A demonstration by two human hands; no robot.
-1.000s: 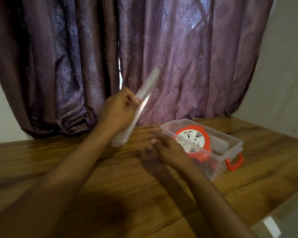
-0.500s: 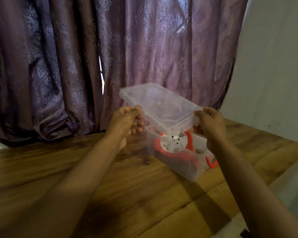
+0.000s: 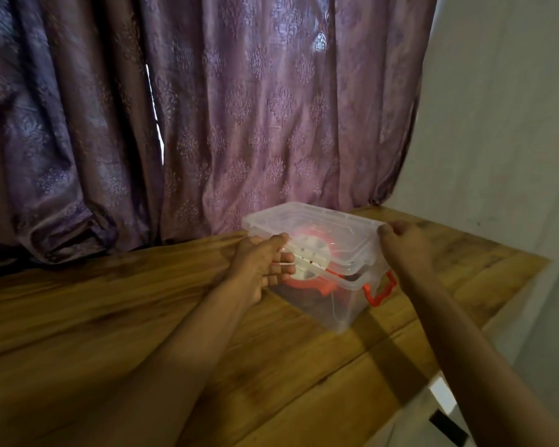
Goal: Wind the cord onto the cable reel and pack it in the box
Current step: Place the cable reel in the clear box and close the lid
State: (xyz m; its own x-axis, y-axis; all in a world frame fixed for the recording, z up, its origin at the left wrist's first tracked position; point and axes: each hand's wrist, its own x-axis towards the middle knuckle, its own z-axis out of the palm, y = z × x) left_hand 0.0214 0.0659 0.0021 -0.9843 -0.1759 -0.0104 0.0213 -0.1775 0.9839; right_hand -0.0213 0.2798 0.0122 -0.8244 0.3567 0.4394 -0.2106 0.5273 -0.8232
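Observation:
A clear plastic box (image 3: 323,304) with an orange handle (image 3: 380,290) stands on the wooden table. Inside it lies the orange and white cable reel (image 3: 310,262), seen through the plastic. A clear lid (image 3: 317,227) rests on the box's top, slightly askew. My left hand (image 3: 260,266) grips the lid's left edge with thumb on top and fingers spread against the box's side. My right hand (image 3: 400,243) pinches the lid's right corner.
The wooden table (image 3: 142,317) runs left to right, its right edge close beyond the box. A purple patterned curtain (image 3: 207,124) hangs right behind the table. A pale wall (image 3: 504,124) stands at the right.
The lid was upright in my left hand alone, then held by both hands above the box. Now it has come down onto the box's top.

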